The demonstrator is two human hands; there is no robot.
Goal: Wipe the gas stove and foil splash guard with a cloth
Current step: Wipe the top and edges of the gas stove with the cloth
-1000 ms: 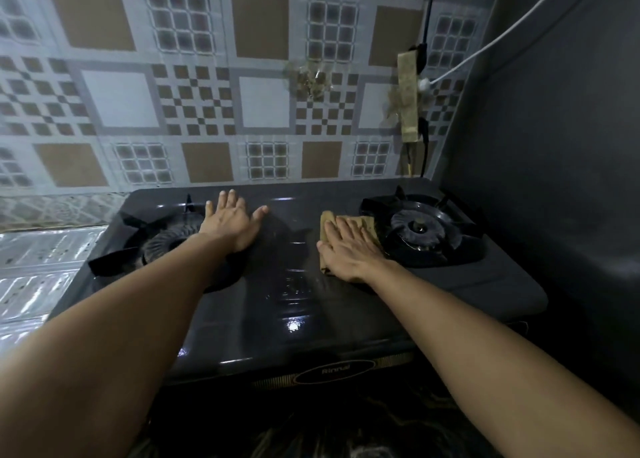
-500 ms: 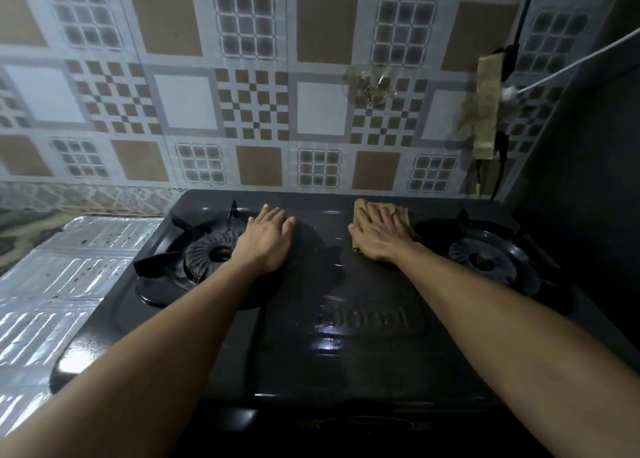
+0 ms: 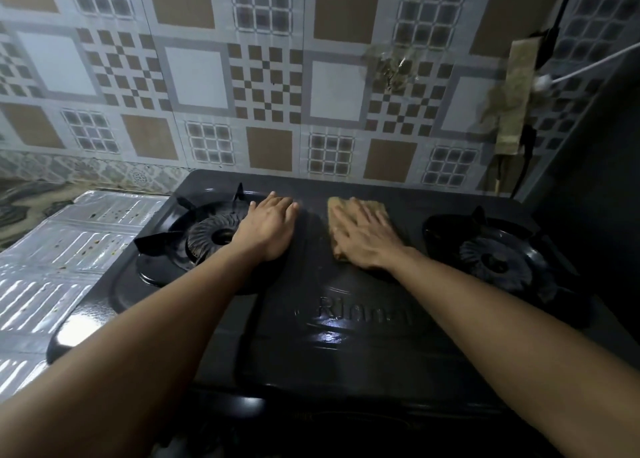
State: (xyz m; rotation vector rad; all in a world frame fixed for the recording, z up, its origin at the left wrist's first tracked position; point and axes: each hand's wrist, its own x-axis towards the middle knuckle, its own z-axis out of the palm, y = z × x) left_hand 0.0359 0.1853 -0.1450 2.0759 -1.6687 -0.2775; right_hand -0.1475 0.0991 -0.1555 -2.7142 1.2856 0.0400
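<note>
Head view: right hand (image 3: 363,239), fingers flat and spread, presses the tan folded cloth (image 3: 360,212) onto the glossy black gas stove (image 3: 346,347); left hand (image 3: 270,229) braces open-palmed. Cloth could snag the right burner grate (image 3: 498,250) if swept wide.

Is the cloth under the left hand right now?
No, the cloth lies flat under the right hand on the stove, while the left hand rests bare beside the left burner.

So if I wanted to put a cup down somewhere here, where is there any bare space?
The flat middle strip of the stove, in front of both hands, is bare. The foil splash guard lying left of it is open but spattered. It is crowded further back: left hand, right hand on the cloth, burners either side.
</note>
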